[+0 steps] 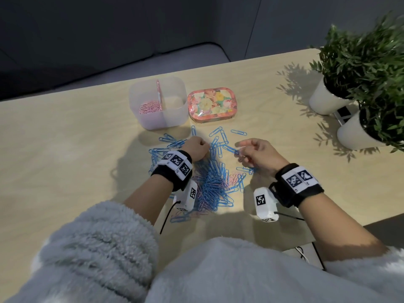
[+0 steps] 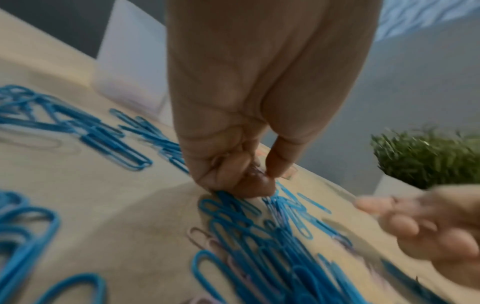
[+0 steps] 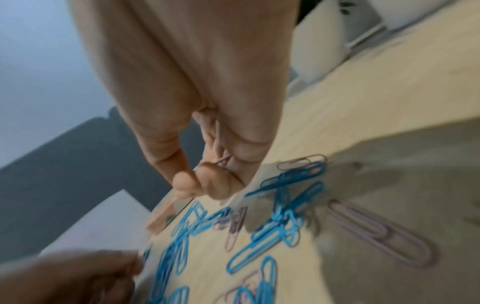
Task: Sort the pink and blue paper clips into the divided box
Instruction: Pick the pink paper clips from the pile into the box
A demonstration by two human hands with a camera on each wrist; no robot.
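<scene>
A mixed pile of blue paper clips (image 1: 215, 182) with a few pink ones lies on the wooden table before me. Behind it stands the translucent divided box (image 1: 175, 114); its left compartment holds pink clips (image 1: 149, 108), and I see nothing in the right one. My left hand (image 1: 202, 145) hovers curled over the pile's far left part, and its fingertips (image 2: 270, 164) pinch a few pink clips (image 2: 255, 172). My right hand (image 1: 239, 149) is curled at the pile's right, gripping pink clips (image 3: 219, 139) against the palm. A loose pink clip (image 3: 376, 232) lies nearby.
A floral tin (image 1: 213, 104) sits right of the box. Two potted plants in white pots (image 1: 325, 101) (image 1: 356, 136) stand at the table's right side. The table's far edge (image 1: 87, 88) runs just behind the box. Cables trail from both wrist cameras.
</scene>
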